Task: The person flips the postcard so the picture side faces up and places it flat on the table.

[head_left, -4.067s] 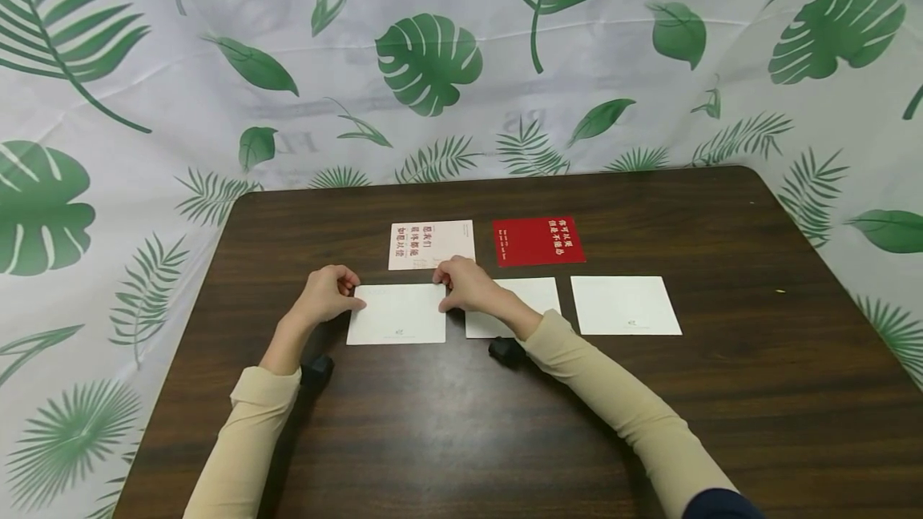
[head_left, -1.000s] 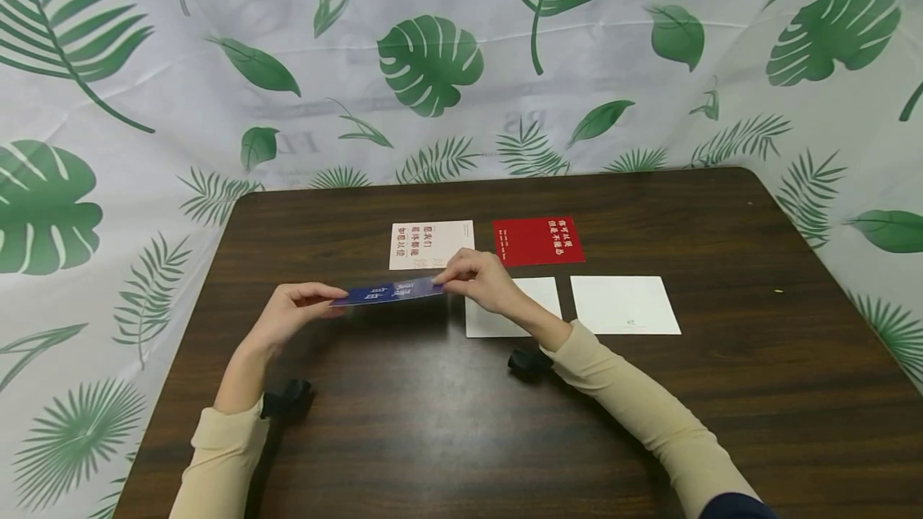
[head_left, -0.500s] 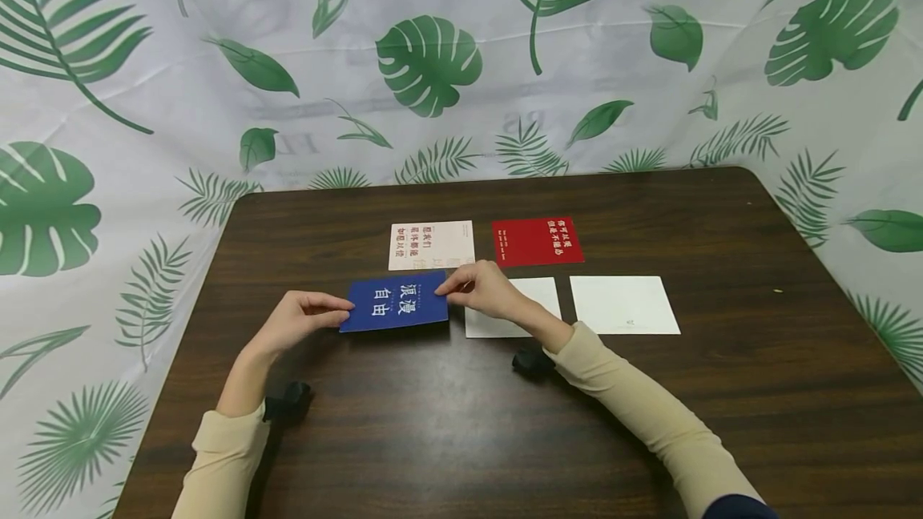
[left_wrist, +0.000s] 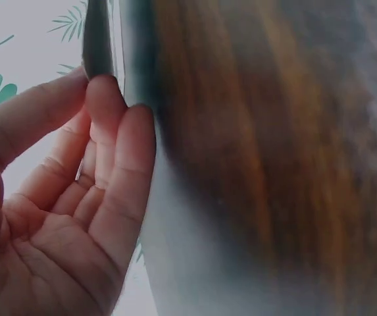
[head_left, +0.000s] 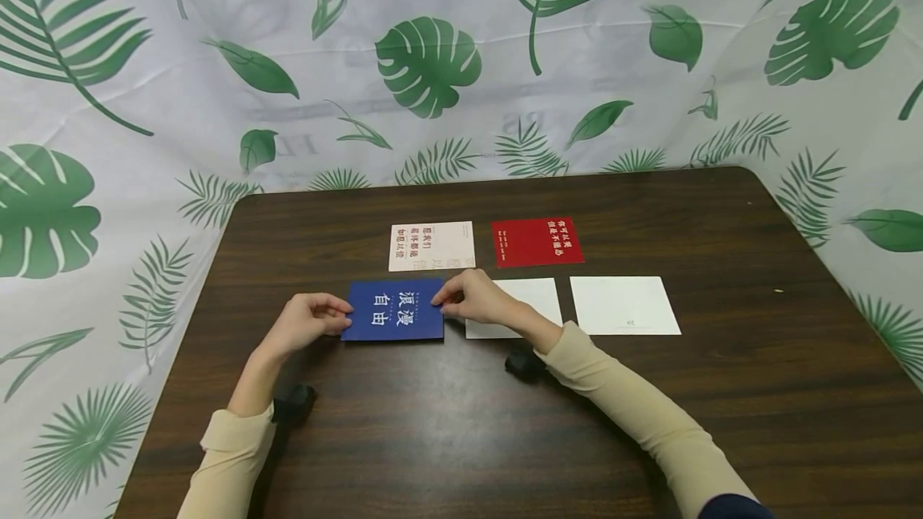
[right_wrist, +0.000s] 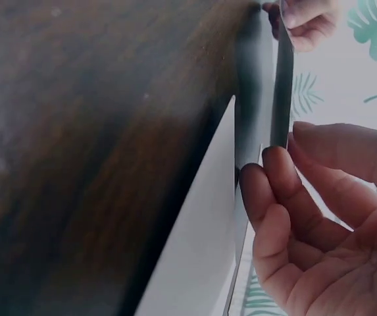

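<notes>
Between both hands is a blue postcard with white characters, face up and close over the table. My left hand pinches its left edge between thumb and fingers. At the right edge, my right hand pinches it the same way. The left wrist view shows the card's thin edge held at the left fingertips. In the right wrist view the card appears edge-on, a narrow gap above the tabletop. Beneath the right hand lies a white card, partly hidden by that hand.
Another white card lies farther right. Behind them are a cream card with red characters and a red card. All rest on the dark wooden table, whose far edge meets a leaf-print cloth.
The leftmost card showed its white side on the table; both hands lifted and turned it over. Its blue face is now up, and it has come down toward the same spot.
</notes>
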Motion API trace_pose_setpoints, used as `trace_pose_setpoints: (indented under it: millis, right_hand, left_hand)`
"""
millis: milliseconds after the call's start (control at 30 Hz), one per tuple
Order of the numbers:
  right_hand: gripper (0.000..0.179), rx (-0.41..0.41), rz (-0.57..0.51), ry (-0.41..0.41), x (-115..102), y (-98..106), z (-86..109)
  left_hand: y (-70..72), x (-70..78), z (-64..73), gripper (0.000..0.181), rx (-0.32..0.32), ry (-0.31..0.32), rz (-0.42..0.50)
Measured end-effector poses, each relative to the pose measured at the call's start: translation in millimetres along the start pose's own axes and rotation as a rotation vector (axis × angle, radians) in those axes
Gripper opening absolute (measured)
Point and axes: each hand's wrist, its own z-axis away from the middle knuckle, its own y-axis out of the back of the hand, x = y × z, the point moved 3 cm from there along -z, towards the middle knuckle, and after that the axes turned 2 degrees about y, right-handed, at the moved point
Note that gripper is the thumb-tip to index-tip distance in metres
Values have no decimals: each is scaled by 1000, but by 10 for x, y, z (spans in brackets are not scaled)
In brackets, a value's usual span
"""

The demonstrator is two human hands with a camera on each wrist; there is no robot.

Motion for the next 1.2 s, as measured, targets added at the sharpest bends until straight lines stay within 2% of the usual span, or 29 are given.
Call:
trace_pose_setpoints:
  millis: [200,367,533,767,1000,1200]
  right_hand:
    - [15,1,39,-16,-36,-8,-34]
    - [18,-7,88,-72,-57,-33,-65]
    - [21,-5,125,-122,-62,-63,-89]
    - [21,0,177,-146,-71,-80,-114]
    - [21,-16,208,-172,-113,-80,-132]
    - [22,-21,230,-193,-107,-87,-147]
  left_hand:
    - [-29,0,-24,18,0,-24,-44]
    - [-47,20,-25,20,11,-57,-88]
    - [-61,51,-26,22,30,-57,-118]
    - [-79,102,-49,26,30,-63,-163]
    - [-87,91,-72,28,25,-56,-194]
    - [-98,86,-93,27,34,-78,-200]
